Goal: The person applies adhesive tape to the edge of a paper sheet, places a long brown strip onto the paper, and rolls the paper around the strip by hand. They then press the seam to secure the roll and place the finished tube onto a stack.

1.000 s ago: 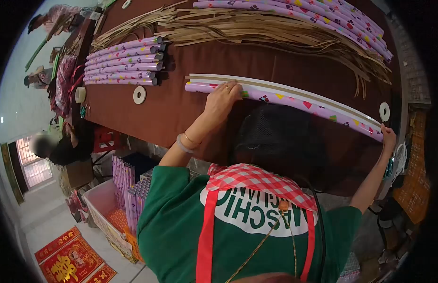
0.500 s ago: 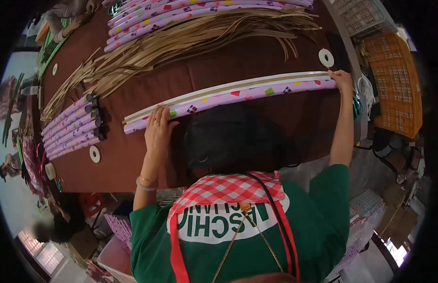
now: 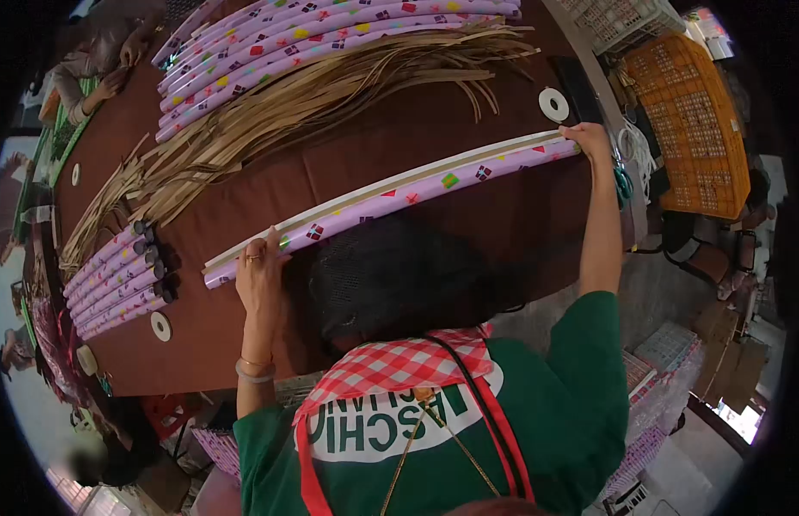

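Note:
A long roll of lilac wrapping paper [image 3: 391,199] with coloured shapes lies across the brown table [image 3: 245,327]. A white edge with a tan strip runs along its far side. My left hand [image 3: 260,271] presses flat on the roll near its left end. My right hand [image 3: 589,138] rests on the roll's right end, fingers curled over it. A black mesh shape [image 3: 391,275] hides the table just in front of the roll.
Finished lilac rolls [image 3: 116,279] are stacked at the left, and more lilac rolls [image 3: 331,26] lie at the far side. Tan strips [image 3: 288,103] spread between. White tape rings [image 3: 553,104], [image 3: 161,326] lie on the table. Orange crates [image 3: 692,112] stand right. Another person's hands [image 3: 116,69] work far left.
The view has swung left and tilted, so the roll now slopes up to the right. Both hands stay on the roll's ends; the left one has slid slightly nearer its left end.

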The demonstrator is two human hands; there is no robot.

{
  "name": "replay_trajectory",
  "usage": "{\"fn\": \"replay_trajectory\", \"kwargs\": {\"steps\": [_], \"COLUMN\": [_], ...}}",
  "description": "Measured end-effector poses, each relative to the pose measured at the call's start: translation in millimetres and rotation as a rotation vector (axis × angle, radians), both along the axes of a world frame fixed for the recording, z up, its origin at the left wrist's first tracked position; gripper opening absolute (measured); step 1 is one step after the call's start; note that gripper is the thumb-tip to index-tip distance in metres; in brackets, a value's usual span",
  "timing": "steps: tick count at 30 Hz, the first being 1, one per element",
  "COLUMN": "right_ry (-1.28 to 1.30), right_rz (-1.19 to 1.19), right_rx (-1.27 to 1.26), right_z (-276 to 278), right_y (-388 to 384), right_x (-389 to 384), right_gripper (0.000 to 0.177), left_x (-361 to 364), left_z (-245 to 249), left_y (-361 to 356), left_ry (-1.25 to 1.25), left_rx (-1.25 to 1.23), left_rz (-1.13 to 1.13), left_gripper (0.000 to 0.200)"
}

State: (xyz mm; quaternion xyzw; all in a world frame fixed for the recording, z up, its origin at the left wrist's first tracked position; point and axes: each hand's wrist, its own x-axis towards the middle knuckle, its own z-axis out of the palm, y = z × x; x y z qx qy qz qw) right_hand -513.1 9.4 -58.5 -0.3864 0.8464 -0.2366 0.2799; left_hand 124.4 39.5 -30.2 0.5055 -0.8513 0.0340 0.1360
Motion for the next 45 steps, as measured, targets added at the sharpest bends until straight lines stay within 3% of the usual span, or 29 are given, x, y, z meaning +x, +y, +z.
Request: {"fn": "replay_trajectory", "kwargs": {"steps": [1, 2, 4, 5, 9, 13, 18, 20, 24, 26, 28, 32, 33, 45], "right_ry": [-0.084, 0.075, -0.031, -0.021, 0.051, 0.001, -0.034, 0.018, 0.041, -0.018, -0.014, -0.072, -0.037, -0.016], "right_rz": [0.007, 0.055, 0.081, 0.051, 0.06, 0.026, 0.025, 0.089, -0.027, 0.04, 0.003, 0.022, 0.004, -0.049], "right_rx": [-0.055, -0.011, -0.032, -0.009, 0.081, 0.137, 0.123, 0.423, 0.409, 0.361, 0.468, 0.354, 0.411, 0.427], "right_z": [-12.3, -20.1, -48.3, -41.0, -30.3, -10.0, -11.4, 0.0, 21.4, 2.3, 34.3, 7.9, 28.1, 50.8], "right_y": [1.5, -1.0, -3.2, -5.0, -5.2, -0.6, -2.6, -11.6, -11.5, -11.2, -13.8, -5.4, -6.6, 5.5], "right_x": [-12.7, -20.8, -50.9, -38.9, -51.1, -45.1, -59.7, -61.7, -25.5, -47.3, -17.5, -44.7, -24.4, -4.1], "right_gripper": [0.039, 0.039, 0.046, 0.046, 0.046, 0.045, 0.049, 0.053, 0.049, 0.046, 0.046, 0.048, 0.048, 0.044], "left_x": [-2.5, -3.3, -6.0, -6.1, -5.9, -6.0, -2.8, -4.5, -2.0, 1.0, -3.7, -4.0, -5.2, -5.4], "left_z": [2.5, 6.6, 13.6, 14.5, 11.0, 17.8, 13.8, 13.2, 11.4, 5.2, 11.1, 6.2, 7.7, 31.7], "left_y": [-0.1, 0.6, 2.6, 4.3, 4.5, 3.7, 4.3, 2.3, 2.0, 2.6, 4.4, 4.1, 4.0, -4.4], "left_ry": [0.024, 0.04, 0.082, 0.082, 0.158, 0.202, 0.203, 0.213, 0.169, 0.167, 0.176, 0.182, 0.193, 0.244], "left_rx": [0.05, 0.1, 0.123, 0.144, 0.016, 0.045, 0.016, -0.002, 0.007, -0.003, 0.039, -0.029, -0.028, 0.164], "left_rz": [0.047, 0.102, 0.133, 0.162, 0.164, 0.092, 0.072, 0.057, 0.053, 0.052, 0.075, 0.06, 0.052, 0.026], "left_gripper": [0.056, 0.06, 0.068, 0.068, 0.037, 0.031, 0.03, 0.03, 0.033, 0.035, 0.034, 0.035, 0.035, 0.03]}}
